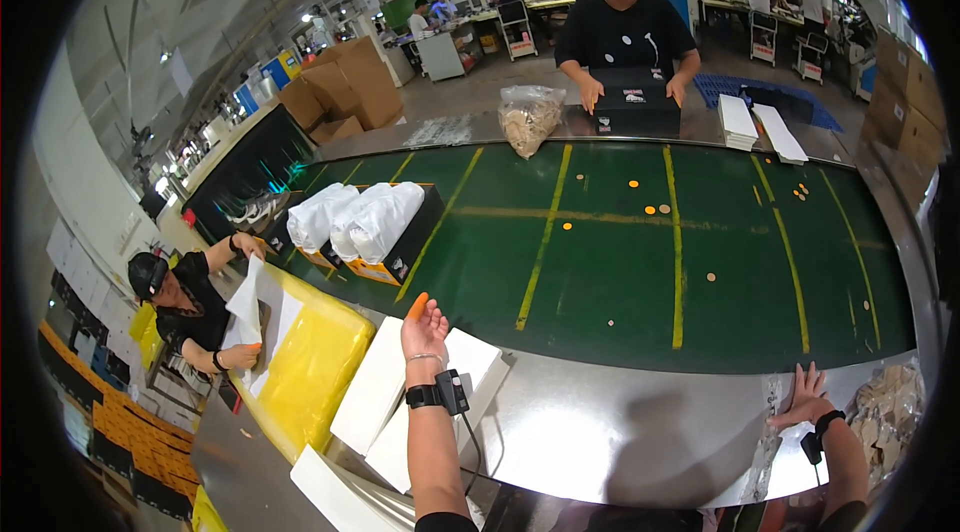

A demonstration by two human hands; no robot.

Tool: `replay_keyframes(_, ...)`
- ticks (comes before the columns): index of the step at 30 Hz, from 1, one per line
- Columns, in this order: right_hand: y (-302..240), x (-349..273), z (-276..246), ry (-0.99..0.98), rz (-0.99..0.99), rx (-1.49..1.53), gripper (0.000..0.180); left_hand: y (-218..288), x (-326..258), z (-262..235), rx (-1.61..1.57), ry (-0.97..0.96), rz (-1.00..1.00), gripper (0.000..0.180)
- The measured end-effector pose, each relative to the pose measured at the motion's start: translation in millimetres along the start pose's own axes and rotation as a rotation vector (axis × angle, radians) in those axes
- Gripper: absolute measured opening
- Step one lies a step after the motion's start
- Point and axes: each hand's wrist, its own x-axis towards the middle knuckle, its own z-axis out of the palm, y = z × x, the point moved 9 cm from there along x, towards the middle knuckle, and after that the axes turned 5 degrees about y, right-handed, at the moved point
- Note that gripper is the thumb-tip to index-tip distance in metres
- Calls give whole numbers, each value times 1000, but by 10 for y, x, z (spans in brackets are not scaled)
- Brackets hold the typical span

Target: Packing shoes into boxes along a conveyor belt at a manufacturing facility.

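My left hand [425, 329] is raised above the near edge of the green conveyor belt [620, 272], with an orange cover on one fingertip. Its fingers point up, apart from the covered one, and nothing is in them. Below it lie stacks of white sheets [365, 387]. My right hand [803, 397] rests with fingers spread on the metal ledge [600, 427], beside a clear bag of small tan pieces [888, 412]. On the belt to the left stand open boxes [415, 242] with white-wrapped contents [378, 222].
Across the belt, a person [625, 22] holds a black box [635, 104]. At left, another person [185, 302] lifts white paper [250, 302] beside a yellow plastic-wrapped stack [310, 357]. A bag of tan pieces [530, 120] and white strips [738, 122] lie on the far ledge. Small discs [650, 210] dot the belt.
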Motion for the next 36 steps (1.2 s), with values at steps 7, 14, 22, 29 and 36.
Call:
replay_keyframes(7, -27, -45, 30, -15, 13, 3, 164, 58, -27, 27, 18, 8, 22, 17)
replay_keyframes(14, -72, -68, 48, -13, -12, 36, 164, 92, 27, -14, 42, 5, 33, 17)
replay_keyframes(22, -162, -90, 79, -14, -25, 56, 164, 180, -1, -31, 59, 32, 46, 21)
replay_keyframes(29, -266, -201, 42, -13, -50, 84, 164, 227, 50, -52, 69, -2, 51, 23)
replay_keyframes(36, -375, -297, -2, -15, -62, 115, 165, 285, 165, -109, 97, -49, 64, 22)
